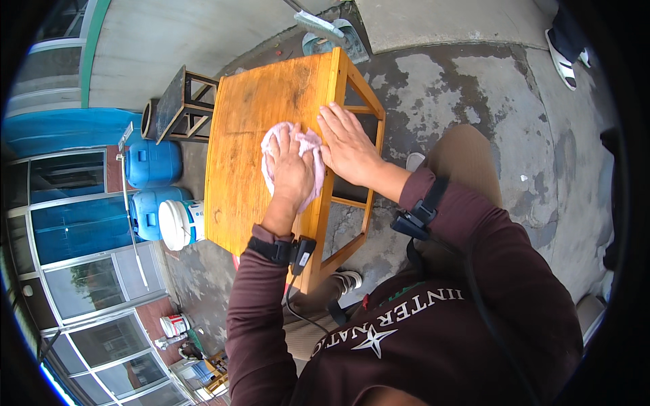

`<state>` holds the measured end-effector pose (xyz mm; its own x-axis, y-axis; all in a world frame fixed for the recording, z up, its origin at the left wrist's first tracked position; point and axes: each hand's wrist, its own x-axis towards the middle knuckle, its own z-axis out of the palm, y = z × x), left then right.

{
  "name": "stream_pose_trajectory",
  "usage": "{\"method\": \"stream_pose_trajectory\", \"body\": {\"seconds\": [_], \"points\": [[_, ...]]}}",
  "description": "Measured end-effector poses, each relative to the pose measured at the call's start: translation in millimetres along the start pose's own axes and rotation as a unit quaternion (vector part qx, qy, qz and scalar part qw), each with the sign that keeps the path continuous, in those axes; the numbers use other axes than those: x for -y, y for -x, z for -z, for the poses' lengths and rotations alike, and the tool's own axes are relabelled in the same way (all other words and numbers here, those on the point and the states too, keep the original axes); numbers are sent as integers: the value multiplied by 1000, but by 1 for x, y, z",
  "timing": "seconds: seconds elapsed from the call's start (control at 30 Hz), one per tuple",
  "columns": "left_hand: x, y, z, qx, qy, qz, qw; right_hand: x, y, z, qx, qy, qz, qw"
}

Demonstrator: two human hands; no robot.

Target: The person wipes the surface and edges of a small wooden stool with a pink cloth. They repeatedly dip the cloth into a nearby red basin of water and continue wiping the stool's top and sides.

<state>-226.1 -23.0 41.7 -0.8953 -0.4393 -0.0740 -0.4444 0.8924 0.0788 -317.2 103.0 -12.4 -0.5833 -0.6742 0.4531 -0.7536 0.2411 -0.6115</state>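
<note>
A small wooden table (244,172) with an orange-yellow, varnished top stands before me. Its top carries dark stains and scuffs. A crumpled pink cloth (311,142) lies on it near the edge closest to me. My left hand (292,170) presses down on this cloth with the fingers spread over its folds. Just to the right, my right hand (350,144) rests flat across the table's near edge, its fingers extended and the thumb beside the cloth. Nothing shows in the right hand, though its palm is hidden.
A dark-topped stool (175,109) stands beyond the table, left of a dustpan (350,43) and broom (317,24). Blue plastic drums (155,162) and a white bucket (175,226) are at the left. Another person's foot (561,63) shows at upper right on the patchy concrete floor (447,91).
</note>
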Motion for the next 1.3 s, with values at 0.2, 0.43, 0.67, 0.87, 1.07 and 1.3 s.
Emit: {"method": "stream_pose_trajectory", "body": {"seconds": [0.2, 0.43, 0.67, 0.87, 1.07, 1.3], "points": [[2, -107, -1, 6, 4, -66, 998, 3, 0, -8, 2, -6, 11, 1000], [-24, -188, 4, 22, -21, -32, 999, 4, -7, 6, 48, 30, 17, 998], [14, -114, -5, -3, 72, -201, 977, -2, -2, 8, 16, -3, 44, 999], [13, -27, 12, 21, 74, -191, 979, -29, -26, 36, 89, -92, 48, 991], [8, -32, 8, 40, 28, -142, 989, -27, -51, 7, -57, -59, 12, 997], [12, -90, 3, 25, 24, -107, 994, -21, -23, -22, -20, -32, 13, 999]]}}
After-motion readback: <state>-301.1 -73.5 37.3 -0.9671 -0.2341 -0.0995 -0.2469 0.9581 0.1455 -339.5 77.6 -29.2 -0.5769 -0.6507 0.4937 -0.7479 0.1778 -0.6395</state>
